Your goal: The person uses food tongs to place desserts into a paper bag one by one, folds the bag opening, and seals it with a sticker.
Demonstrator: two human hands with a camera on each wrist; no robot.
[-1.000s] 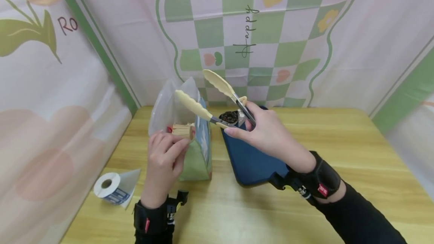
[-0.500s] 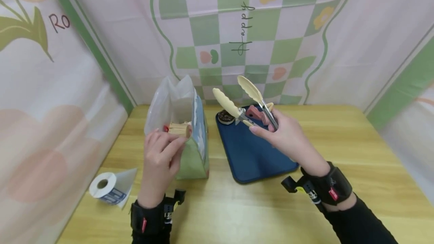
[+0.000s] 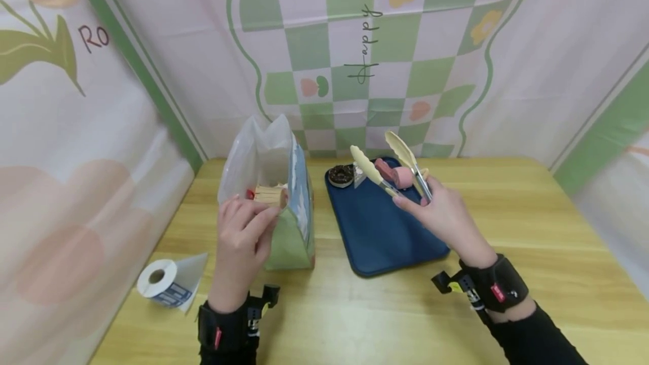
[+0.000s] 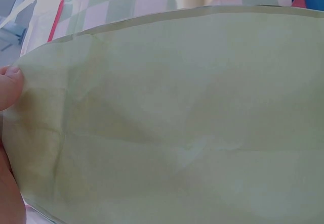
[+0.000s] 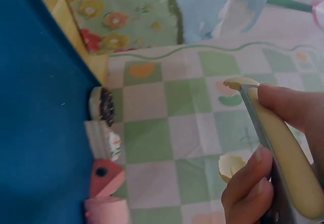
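Okay, head cam: I'm seeing the left hand [image 3: 240,235] pinching the near rim of the bag [image 3: 286,241], which is standing left of the blue tray [image 3: 380,235]. Right hand [image 3: 446,213] is gripping the tongs [image 3: 404,152], their tips spread and holding nothing. Doughnut [image 3: 341,176], cake slice [image 3: 359,174], pink wedge [image 3: 383,169] and pink roll [image 3: 403,177] are sitting at the tray's far side. My call: I'd be squaring the tips on one piece, squeezing gently, holding the rim wide. I'm reading "Happy" sideways on the curtain [image 3: 350,83], "RO" at far left; I'm not making out the blue print on the label roll [image 3: 164,283].

Left wrist: plain green panel is filling most of the view, thumb [image 4: 11,86] lying at its left edge; I'm finding no lettering on it.

Right wrist: fingers are curling round the tongs; I'm spotting no readable brand.
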